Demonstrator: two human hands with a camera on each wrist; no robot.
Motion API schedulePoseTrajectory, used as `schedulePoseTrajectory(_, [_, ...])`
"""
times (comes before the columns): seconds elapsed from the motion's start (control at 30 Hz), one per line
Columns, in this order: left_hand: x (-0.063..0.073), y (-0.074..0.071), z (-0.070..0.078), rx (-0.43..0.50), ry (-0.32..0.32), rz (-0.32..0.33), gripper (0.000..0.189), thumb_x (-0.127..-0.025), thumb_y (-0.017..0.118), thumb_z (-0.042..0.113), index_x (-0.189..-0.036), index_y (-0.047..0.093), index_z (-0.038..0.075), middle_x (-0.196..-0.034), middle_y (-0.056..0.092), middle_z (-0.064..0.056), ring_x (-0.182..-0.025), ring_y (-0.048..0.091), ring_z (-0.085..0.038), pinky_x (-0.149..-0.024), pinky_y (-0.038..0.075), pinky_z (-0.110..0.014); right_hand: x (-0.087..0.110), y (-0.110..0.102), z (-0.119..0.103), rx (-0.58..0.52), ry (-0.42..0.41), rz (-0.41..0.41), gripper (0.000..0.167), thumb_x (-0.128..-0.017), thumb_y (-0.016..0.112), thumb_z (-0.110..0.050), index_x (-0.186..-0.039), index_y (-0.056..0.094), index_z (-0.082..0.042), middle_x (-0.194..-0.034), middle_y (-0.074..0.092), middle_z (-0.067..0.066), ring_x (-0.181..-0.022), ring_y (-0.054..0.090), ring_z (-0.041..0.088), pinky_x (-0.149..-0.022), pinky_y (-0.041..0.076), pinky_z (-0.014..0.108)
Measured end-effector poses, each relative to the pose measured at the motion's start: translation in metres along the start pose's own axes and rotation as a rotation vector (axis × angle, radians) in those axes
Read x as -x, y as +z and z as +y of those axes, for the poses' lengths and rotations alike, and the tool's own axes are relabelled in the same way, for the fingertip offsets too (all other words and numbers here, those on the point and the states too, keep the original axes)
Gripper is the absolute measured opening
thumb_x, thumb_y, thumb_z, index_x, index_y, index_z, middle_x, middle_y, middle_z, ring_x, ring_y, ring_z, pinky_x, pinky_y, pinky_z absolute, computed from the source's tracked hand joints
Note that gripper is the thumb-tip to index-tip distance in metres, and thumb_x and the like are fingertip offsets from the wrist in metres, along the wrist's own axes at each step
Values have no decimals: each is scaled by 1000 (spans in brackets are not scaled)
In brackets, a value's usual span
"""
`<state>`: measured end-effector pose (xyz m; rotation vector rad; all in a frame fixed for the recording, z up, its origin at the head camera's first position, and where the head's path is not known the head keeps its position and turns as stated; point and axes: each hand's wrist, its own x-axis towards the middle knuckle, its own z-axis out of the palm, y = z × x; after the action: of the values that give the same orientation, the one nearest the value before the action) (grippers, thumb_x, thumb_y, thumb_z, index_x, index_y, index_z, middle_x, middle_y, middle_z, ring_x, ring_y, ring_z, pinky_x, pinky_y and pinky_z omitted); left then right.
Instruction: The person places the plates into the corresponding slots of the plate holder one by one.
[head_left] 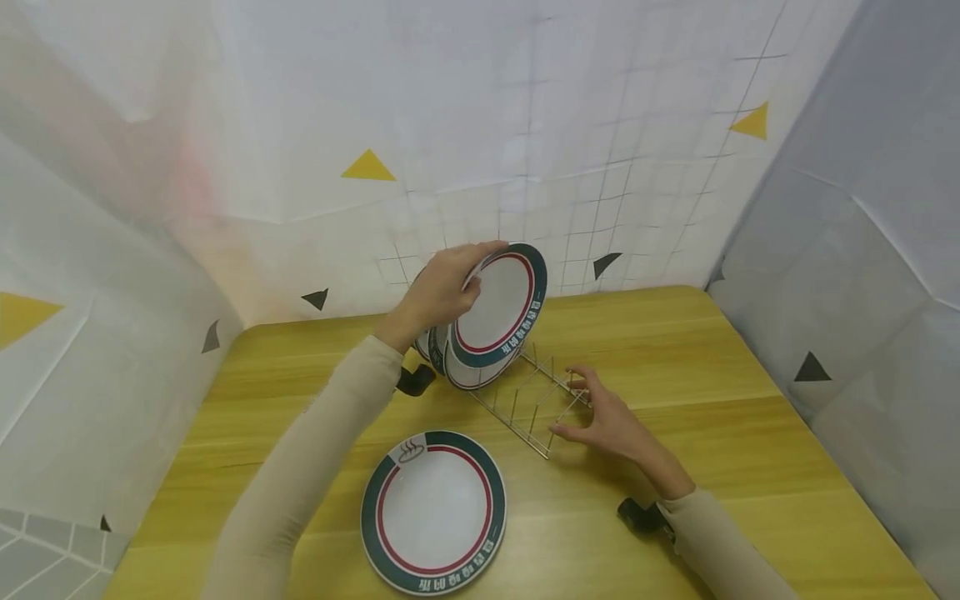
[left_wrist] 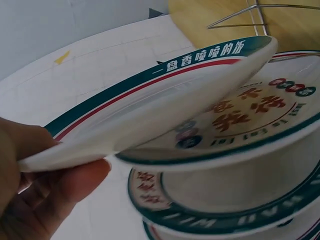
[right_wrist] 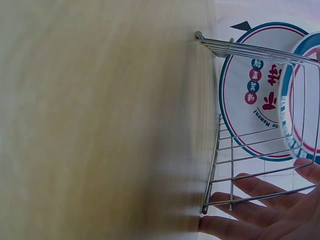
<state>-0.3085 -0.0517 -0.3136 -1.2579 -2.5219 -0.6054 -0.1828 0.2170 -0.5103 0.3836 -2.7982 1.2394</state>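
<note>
My left hand (head_left: 447, 287) pinches the edge of a white plate (head_left: 498, 304) with a green rim and a red ring, holding it tilted. In the left wrist view its thumb (left_wrist: 85, 180) lies under that plate, which overlaps another plate (left_wrist: 250, 115) with red lettering. More plates stand behind it in a wire plate rack (head_left: 525, 408), partly hidden by my hand and the held plate. My right hand (head_left: 611, 417) holds the rack's right end, thumb on the near side and fingers on the far side. In the right wrist view, fingers (right_wrist: 260, 192) lie along the wires.
A green-rimmed plate (head_left: 435, 512) lies flat on the wooden table (head_left: 570, 542), in front of the rack. White sheeting (head_left: 637, 100) with yellow and dark triangles rises behind and along both sides. A black camera mount (head_left: 641, 517) sits by the right wrist.
</note>
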Motion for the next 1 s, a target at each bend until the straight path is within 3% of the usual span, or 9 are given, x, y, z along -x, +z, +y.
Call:
schedulePoseTrajectory(0.13, [0, 14, 0, -23, -11, -22, 57, -92, 55, -4, -146, 46, 14, -129, 64, -8, -83, 56, -20, -75, 47, -31, -1, 0, -1, -2, 1, -3, 92, -73, 83, -49, -143, 30, -24, -136, 55, 25, -119, 54, 47, -97, 43, 63])
schedulePoseTrajectory(0.23, [0, 24, 1, -22, -12, -30, 58, -91, 56, -5, -145, 47, 13, -129, 64, -9, -73, 51, -20, -68, 44, -31, -2, 0, 0, 0, 0, -5, 91, -73, 83, -48, -143, 29, -24, -136, 55, 25, -119, 55, 47, -97, 44, 63])
schedulePoseTrajectory(0.3, [-1, 32, 3, -22, -14, -45, 58, -91, 55, -5, -146, 46, 13, -133, 62, -8, -78, 55, -20, -72, 46, -30, -2, 0, 0, 0, -3, -4, 91, -73, 83, -48, -143, 29, -22, -136, 55, 26, -118, 55, 47, -97, 44, 63])
schedulePoseTrajectory(0.43, [-1, 47, 8, -6, -29, -86, 59, -92, 51, -6, -147, 45, 14, -132, 62, -10, -71, 52, -18, -69, 44, -29, -2, -1, 0, -6, -1, -4, 92, -73, 83, -47, -143, 30, -22, -135, 55, 26, -119, 55, 47, -97, 44, 63])
schedulePoseTrajectory(0.53, [2, 54, 9, 8, -58, -80, 58, -93, 49, -7, -147, 45, 14, -126, 64, -11, -66, 47, -17, -65, 40, -29, -2, 0, 0, -10, 5, -4, 91, -73, 83, -48, -143, 30, -23, -136, 55, 25, -119, 55, 46, -97, 43, 63])
schedulePoseTrajectory(0.8, [13, 54, 17, -104, -136, -94, 57, -96, 51, -4, -148, 42, 17, -117, 66, -11, -89, 64, -21, -74, 53, -30, -3, -1, 1, -2, 0, -1, 92, -73, 83, -48, -143, 29, -23, -135, 56, 25, -119, 55, 46, -97, 43, 64])
schedulePoseTrajectory(1.0, [23, 52, 17, -57, -126, -99, 58, -93, 53, -8, -146, 44, 16, -123, 66, -11, -75, 61, -17, -61, 48, -26, -3, 0, 1, 1, 3, 1, 92, -72, 84, -47, -142, 30, -22, -134, 56, 25, -118, 55, 46, -96, 43, 64])
